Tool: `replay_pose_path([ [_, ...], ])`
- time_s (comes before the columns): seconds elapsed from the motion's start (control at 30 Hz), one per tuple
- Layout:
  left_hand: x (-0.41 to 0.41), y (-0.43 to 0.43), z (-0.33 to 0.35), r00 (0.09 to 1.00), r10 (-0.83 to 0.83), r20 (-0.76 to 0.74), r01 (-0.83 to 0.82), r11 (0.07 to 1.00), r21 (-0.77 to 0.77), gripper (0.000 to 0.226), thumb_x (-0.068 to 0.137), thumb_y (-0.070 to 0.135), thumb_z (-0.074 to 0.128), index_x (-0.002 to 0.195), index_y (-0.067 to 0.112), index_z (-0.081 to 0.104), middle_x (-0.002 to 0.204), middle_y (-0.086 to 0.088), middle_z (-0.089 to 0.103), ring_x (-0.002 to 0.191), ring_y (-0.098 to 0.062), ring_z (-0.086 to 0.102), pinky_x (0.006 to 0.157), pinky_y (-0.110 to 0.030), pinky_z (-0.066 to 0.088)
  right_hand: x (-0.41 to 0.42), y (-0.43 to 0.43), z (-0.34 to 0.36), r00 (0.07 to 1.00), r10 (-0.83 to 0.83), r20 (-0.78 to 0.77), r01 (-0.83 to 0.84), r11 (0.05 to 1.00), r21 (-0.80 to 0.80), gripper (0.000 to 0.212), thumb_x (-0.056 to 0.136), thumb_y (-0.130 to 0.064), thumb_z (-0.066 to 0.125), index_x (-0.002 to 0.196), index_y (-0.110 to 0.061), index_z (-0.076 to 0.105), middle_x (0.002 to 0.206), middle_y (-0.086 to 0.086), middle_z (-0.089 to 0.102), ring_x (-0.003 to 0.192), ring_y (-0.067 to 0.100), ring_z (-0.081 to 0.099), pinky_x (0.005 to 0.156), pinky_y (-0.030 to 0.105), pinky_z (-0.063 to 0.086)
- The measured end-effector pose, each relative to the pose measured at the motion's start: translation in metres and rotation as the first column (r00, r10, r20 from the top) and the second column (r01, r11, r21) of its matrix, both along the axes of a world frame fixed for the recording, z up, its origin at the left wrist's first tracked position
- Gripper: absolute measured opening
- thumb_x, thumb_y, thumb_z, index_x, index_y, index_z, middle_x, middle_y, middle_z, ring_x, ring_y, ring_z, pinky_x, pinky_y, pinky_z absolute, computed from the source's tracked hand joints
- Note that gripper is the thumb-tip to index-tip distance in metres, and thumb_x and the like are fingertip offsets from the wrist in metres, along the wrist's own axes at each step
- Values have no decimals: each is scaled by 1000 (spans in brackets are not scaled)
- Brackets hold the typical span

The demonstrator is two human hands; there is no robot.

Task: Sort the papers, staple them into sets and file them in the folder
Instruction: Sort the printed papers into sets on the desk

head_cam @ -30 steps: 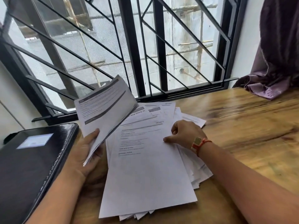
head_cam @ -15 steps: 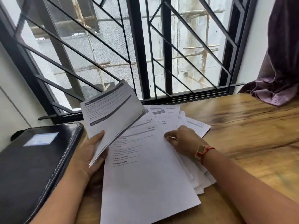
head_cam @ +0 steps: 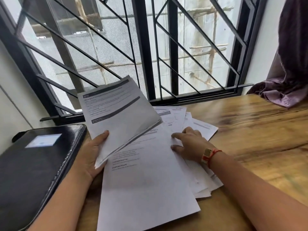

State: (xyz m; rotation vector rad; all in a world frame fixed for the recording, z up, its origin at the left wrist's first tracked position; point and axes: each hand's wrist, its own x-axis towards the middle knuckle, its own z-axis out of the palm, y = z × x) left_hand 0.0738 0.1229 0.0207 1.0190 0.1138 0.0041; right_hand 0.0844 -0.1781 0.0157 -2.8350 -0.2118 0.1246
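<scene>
**A:** What is being shown nearest, at the table's (head_cam: pixel 253 147) near edge?

**B:** A large top sheet (head_cam: pixel 146 184) is being seen lying across a fanned pile (head_cam: pixel 202 130). Its near end is being cut off by the view. A black folder (head_cam: pixel 33 164) is lying closed along the left edge.

**A:** And how are the hands being used?

**B:** A held set (head_cam: pixel 120 117) is being gripped by the left hand (head_cam: pixel 93 154), with the thumb on top and the fingers curled beneath. It is being raised clear of the pile. The right hand (head_cam: pixel 190 145) is being rested with relaxed fingers at the top sheet's right edge, and nothing is being grasped by it.

**A:** What is being risked?

**B:** Probably the order of the sheets. If the top sheet is being dragged sideways, lower sheets could be pulled along and sets mixed, or it could be sent off the near edge. The held set is being gripped at one corner only, so pages could be slipping loose. No stapler is being shown. Farther off, a window grille (head_cam: pixel 173 52) and, at the far right corner, a curtain (head_cam: pixel 290 77) are being seen.
</scene>
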Motion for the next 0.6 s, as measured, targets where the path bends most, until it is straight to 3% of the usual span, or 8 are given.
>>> replay_pose_path([
  [0.17, 1, -3, -3, 998, 57, -8, -57, 998, 18, 48, 93, 11, 61, 140, 12, 54, 128, -17, 67, 108, -33, 70, 76, -41, 61, -4, 3, 1, 1000, 22, -6, -22, 1000, -17, 52, 90, -67, 48, 140, -53, 42, 136, 1, 39, 126, 26, 36, 104, 49, 41],
  [0.3, -1, -8, -3, 994, 101, -41, -101, 995, -5, 21, 100, 9, 53, 119, 11, 62, 83, -6, 77, 63, -17, 74, 45, -24, 55, -2, 4, 1, 1000, 13, 9, -13, 1000, 28, 46, 97, -62, 40, 141, -51, 42, 136, 1, 39, 128, 27, 35, 105, 49, 39],
  [0.37, -2, -10, 0, 993, 101, -61, -103, 994, -29, 12, 101, 10, 51, 105, 13, 62, 70, -2, 74, 52, -12, 70, 39, -19, 50, -1, 2, 0, 999, -7, 34, 6, 1000, 29, 46, 97, -58, 42, 141, -44, 44, 135, 3, 40, 128, 28, 35, 103, 47, 40],
  [0.6, -2, -6, 1, 993, 71, -94, -76, 996, -56, 18, 99, 13, 54, 116, 11, 60, 77, -5, 74, 55, -12, 69, 40, -16, 50, -2, 2, -2, 999, 15, 34, -15, 1000, -13, 45, 94, -60, 48, 138, -51, 46, 130, 1, 41, 122, 26, 37, 101, 46, 42],
])
